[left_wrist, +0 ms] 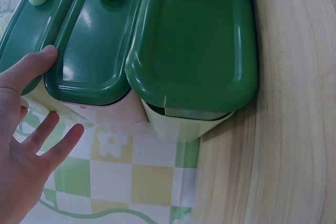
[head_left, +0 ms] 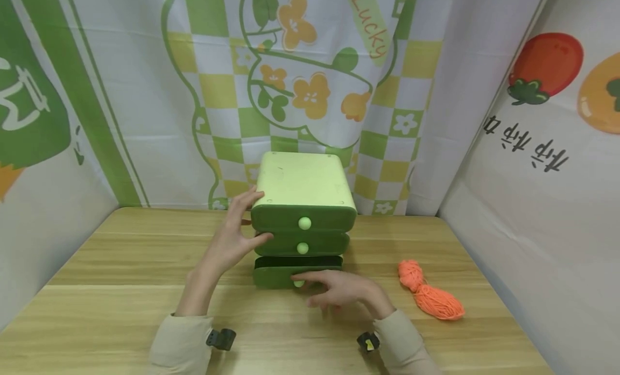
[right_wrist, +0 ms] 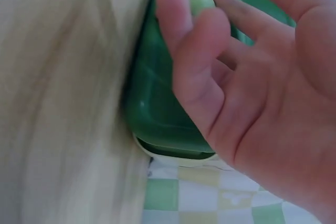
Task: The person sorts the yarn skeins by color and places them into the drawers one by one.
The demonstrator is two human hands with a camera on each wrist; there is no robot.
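A small three-drawer cabinet (head_left: 305,178) with a pale green top stands on the table near the back cloth. Its bottom drawer (head_left: 273,278) is pulled partway out, with a dark gap above its front; the two drawers above look closed. My left hand (head_left: 230,243) rests against the cabinet's left side, thumb touching the middle drawer's front (left_wrist: 86,66) and the other fingers spread. The bottom drawer's round pale green knob (right_wrist: 200,2) sits between fingers of my right hand (head_left: 344,289), which hold it from both sides. The drawer's inside is too dark to make out.
An orange skein of yarn (head_left: 438,301) lies on the wooden table (head_left: 121,305) to the right of the cabinet. Patterned cloths (head_left: 213,111) hang behind and at both sides. A dark wrist device (head_left: 222,339) shows at each cuff.
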